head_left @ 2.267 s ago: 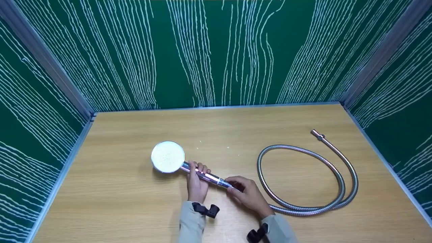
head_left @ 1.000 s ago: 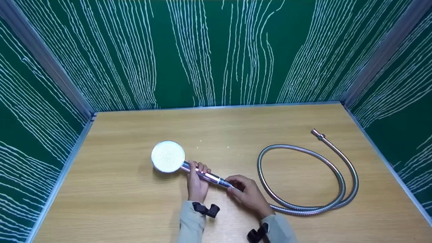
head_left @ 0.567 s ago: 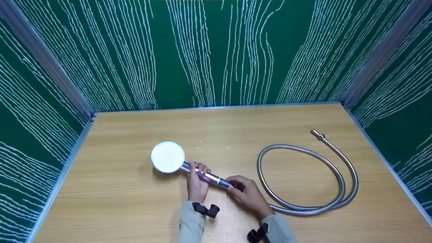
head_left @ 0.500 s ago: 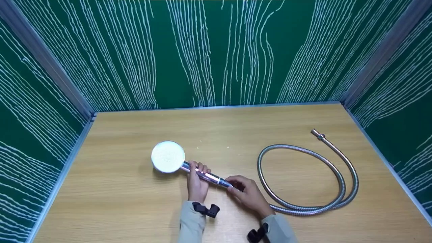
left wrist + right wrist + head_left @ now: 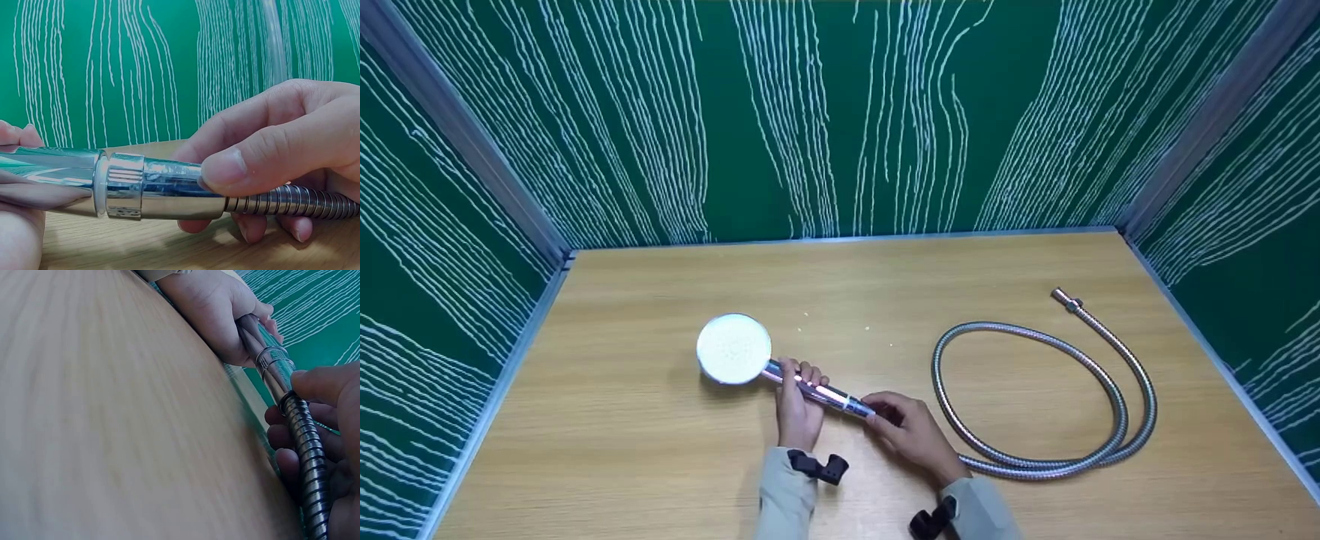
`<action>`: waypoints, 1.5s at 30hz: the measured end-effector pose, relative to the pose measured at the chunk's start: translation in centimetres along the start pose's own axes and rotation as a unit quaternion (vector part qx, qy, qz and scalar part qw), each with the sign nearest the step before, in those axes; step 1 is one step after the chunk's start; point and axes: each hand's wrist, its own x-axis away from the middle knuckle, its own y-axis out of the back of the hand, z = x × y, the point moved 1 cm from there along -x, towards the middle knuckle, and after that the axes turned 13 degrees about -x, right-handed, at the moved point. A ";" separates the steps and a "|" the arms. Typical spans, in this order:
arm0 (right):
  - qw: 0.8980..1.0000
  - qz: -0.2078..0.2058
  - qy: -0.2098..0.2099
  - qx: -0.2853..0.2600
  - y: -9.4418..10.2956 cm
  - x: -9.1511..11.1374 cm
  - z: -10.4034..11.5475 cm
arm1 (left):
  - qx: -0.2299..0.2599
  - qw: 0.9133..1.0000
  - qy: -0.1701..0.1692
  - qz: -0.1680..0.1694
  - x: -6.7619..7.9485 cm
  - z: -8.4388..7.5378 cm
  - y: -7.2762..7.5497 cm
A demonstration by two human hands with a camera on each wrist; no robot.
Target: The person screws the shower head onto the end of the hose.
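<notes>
In the head view a round-faced chrome shower head (image 5: 733,349) is held left of centre. My left hand (image 5: 799,409) grips its handle (image 5: 832,395), fingers wrapped round it. At the handle's lower end sits the tapered chrome nut (image 5: 174,188) of a metal shower hose (image 5: 308,444). My right hand (image 5: 911,431) pinches that nut, thumb (image 5: 225,169) on the near side and fingers behind. A pale ring (image 5: 102,185) shows between handle and nut in the left wrist view. The hose runs back through my right palm. Threads inside the joint are hidden.
The rest of the hose lies in a loop (image 5: 1027,330) on the wooden table (image 5: 660,465) at the right. Its free end fitting (image 5: 1065,298) points to the back. Green panels (image 5: 742,150) with white wavy lines stand around the table. Small white crumbs lie near the middle.
Both hands stay in place with the shower head. Only a very slight shift of my right fingers at the nut shows.
</notes>
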 end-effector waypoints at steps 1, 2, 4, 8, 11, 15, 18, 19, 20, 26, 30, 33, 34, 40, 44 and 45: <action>1.000 -0.001 0.002 -0.002 0.0 0.0 0.2 | 0.000 1.000 0.000 0.003 0.0 0.0 0.0; 1.000 -0.002 0.001 -0.002 0.0 0.1 0.3 | 0.001 1.000 -0.001 0.006 0.0 0.0 0.1; 1.000 -0.004 0.000 -0.005 0.0 0.1 0.3 | 0.003 1.000 -0.003 0.013 0.1 0.0 0.1; 1.000 -0.007 -0.001 -0.018 -0.1 0.0 0.1 | 0.007 1.000 -0.003 0.015 0.0 0.1 0.2; 1.000 -0.009 0.003 -0.019 -0.1 0.0 0.0 | 0.005 1.000 -0.002 0.010 -0.1 0.1 0.1; 1.000 -0.010 0.003 -0.022 -0.1 0.0 -0.1 | 0.004 1.000 -0.002 0.006 -0.1 0.1 0.1; 1.000 -0.009 0.001 -0.025 -0.1 0.0 -0.2 | 0.003 1.000 -0.004 0.008 -0.1 0.1 0.1; 1.000 -0.009 0.002 -0.024 -0.1 0.0 -0.2 | 0.004 1.000 -0.004 0.008 -0.1 0.0 0.1; 1.000 -0.009 0.005 -0.023 -0.1 0.0 -0.2 | 0.002 1.000 -0.005 0.010 0.0 0.0 0.0; 1.000 -0.008 0.004 -0.018 -0.2 0.0 -0.1 | -0.005 1.000 -0.010 0.022 0.2 0.0 0.1; 1.000 -0.008 0.001 -0.014 -0.2 0.0 -0.1 | -0.003 1.000 -0.007 0.019 0.1 -0.1 0.1; 1.000 -0.009 0.001 -0.011 -0.2 0.0 -0.1 | -0.002 1.000 -0.004 0.013 0.0 0.0 0.1; 1.000 -0.010 0.002 -0.010 -0.2 0.0 -0.1 | -0.003 1.000 -0.005 0.012 0.0 0.0 0.1; 1.000 -0.012 0.005 -0.008 -0.2 0.1 -0.2 | -0.005 1.000 -0.007 0.013 -0.1 0.0 0.1; 1.000 -0.010 0.003 -0.008 -0.2 0.1 -0.2 | -0.004 1.000 -0.007 0.014 0.1 0.0 0.1; 1.000 -0.010 0.002 -0.010 -0.2 0.0 -0.2 | -0.004 1.000 -0.007 0.014 0.1 0.0 0.1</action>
